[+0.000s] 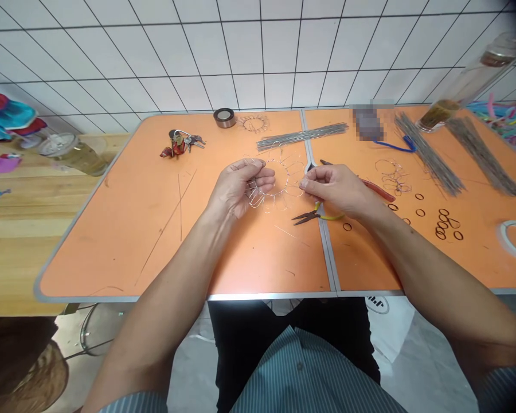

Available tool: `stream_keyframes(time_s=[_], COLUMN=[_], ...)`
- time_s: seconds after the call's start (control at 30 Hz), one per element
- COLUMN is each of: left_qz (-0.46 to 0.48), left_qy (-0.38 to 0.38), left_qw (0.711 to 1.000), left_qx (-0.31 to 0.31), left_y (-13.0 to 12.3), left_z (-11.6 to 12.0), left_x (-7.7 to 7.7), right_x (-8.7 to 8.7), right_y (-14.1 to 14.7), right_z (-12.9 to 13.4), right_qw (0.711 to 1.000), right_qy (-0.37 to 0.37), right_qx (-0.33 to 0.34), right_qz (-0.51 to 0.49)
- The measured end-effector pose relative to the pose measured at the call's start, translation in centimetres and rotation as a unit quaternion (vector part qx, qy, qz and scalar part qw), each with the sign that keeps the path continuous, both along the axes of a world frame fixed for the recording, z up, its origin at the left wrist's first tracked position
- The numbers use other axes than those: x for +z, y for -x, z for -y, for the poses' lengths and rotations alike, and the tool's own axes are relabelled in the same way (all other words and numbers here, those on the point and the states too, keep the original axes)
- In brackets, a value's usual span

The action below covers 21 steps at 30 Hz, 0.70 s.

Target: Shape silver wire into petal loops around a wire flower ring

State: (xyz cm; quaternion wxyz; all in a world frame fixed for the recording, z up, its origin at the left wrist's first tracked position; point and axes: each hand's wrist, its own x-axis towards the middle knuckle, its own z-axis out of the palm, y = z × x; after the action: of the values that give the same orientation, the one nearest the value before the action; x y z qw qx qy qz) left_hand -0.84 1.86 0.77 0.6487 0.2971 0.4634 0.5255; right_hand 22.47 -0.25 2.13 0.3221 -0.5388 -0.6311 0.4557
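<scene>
A thin silver wire ring with flower-like loops (288,178) is held above the orange table. My left hand (245,182) grips its left side between thumb and fingers. At the ring's right edge, my right hand (333,186) pinches with thumb and forefinger, by an outer wire loop; the fingertips cover what is between them. Just below my right hand lie needle-nose pliers (306,217) with yellow handles. A second tool with a red handle (379,190) is partly hidden behind that hand.
Bundles of straight wire (301,136) lie at the back and right. A tape roll (224,117), keys (184,142) and another wire ring (253,123) sit at the back. Small dark rings (442,223) and a tall glass bottle (445,112) are on the right.
</scene>
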Motion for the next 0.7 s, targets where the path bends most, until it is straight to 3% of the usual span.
stream_keyframes(time_s=[0.13, 0.7], left_qz=[0.002, 0.039], left_qy=[-0.011, -0.014], left_qw=[1.0, 0.997], left_qx=[0.008, 0.058], left_y=[0.0, -0.3], left_z=[-0.1, -0.2], left_x=[-0.1, -0.2], right_x=[-0.1, -1.3], right_y=[0.3, 1.5], right_z=[0.1, 0.5], right_qw=[0.999, 0.998], right_qy=[-0.011, 0.037], right_qx=[-0.026, 0.034], right_qz=[-0.015, -0.043])
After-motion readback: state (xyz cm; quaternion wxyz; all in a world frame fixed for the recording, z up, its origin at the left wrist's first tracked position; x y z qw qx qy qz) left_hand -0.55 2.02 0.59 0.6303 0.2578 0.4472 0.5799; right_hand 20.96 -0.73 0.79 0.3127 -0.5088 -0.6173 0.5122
